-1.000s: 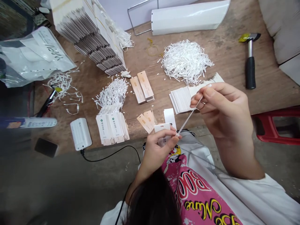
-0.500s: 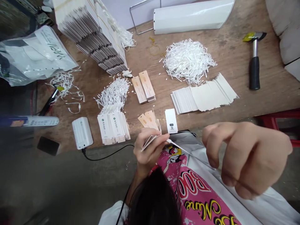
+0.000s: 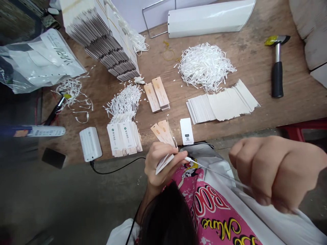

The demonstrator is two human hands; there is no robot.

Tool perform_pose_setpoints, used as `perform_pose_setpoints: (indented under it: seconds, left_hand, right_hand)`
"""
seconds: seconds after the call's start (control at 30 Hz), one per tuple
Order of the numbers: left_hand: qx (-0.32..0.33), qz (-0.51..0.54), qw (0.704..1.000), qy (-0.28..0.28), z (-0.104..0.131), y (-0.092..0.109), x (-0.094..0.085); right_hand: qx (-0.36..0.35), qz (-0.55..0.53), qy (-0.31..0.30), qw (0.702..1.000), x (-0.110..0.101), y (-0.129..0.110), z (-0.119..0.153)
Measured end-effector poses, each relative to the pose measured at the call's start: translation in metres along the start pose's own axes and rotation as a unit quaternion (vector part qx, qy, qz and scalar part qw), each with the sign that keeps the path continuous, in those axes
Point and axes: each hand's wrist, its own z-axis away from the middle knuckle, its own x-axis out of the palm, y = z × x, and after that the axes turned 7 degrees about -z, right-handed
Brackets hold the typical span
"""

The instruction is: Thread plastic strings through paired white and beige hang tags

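My left hand [image 3: 162, 161] pinches a few small hang tags [image 3: 165, 163], edges toward me, and the white end of a hang tag string [image 3: 217, 172]. The string runs taut across to my right hand [image 3: 276, 172], a closed fist around its other end. Just above my left hand, tan tags [image 3: 163, 132] lie fanned at the table's edge. To their right lies a small pile of white tags [image 3: 187, 131]. On the left, white printed tags [image 3: 124, 137] have strings attached, spread out behind them.
A tangle of white strings [image 3: 205, 66] lies on the wooden table [image 3: 158, 51], behind stacked blank cards [image 3: 224, 103]. Two tan tag stacks [image 3: 157, 93] sit mid-table. A tall card stack [image 3: 102, 37], a power bank [image 3: 90, 144], a hammer [image 3: 277, 66] and a red stool [image 3: 293, 131] stand around.
My right fist has moved a little right and closed tighter, drawing the string longer. My left hand has tilted, so the held tags show more of their faces.
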Motion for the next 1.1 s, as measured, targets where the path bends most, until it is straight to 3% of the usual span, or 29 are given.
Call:
perform_pose_setpoints:
  seconds: [0.13,0.27,0.47,0.6,0.73,0.83,0.9,1.1]
  left_hand:
    - [-0.037,-0.014,0.999,-0.025,0.003,0.001,0.001]
    - [-0.091,-0.026,0.994,-0.055,0.004,0.001,0.002]
    - [-0.151,0.018,0.987,-0.055,0.010,-0.002,0.009]
    - [-0.238,0.072,0.963,-0.107,0.014,0.001,0.014]
    - [-0.344,0.141,0.917,-0.146,0.021,0.002,0.019]
    - [-0.382,0.220,0.890,-0.114,0.029,-0.004,0.026]
    - [-0.376,0.229,0.893,-0.098,0.033,-0.010,0.030]
    - [-0.363,0.153,0.911,-0.125,0.031,-0.016,0.028]
  right_hand:
    - [-0.024,-0.069,0.138,0.988,0.012,0.015,0.003]
    - [-0.028,-0.083,0.287,0.954,0.024,0.029,0.006]
    - [-0.037,-0.107,0.409,0.906,0.029,0.041,0.008]
    - [-0.009,-0.116,0.493,0.862,0.035,0.042,0.005]
    - [0.051,-0.092,0.578,0.809,0.040,0.043,0.000]
    - [0.095,-0.071,0.622,0.774,0.041,0.044,-0.004]
    - [0.108,-0.059,0.633,0.764,0.041,0.044,-0.006]
    - [0.182,-0.037,0.610,0.770,0.045,0.050,-0.006]
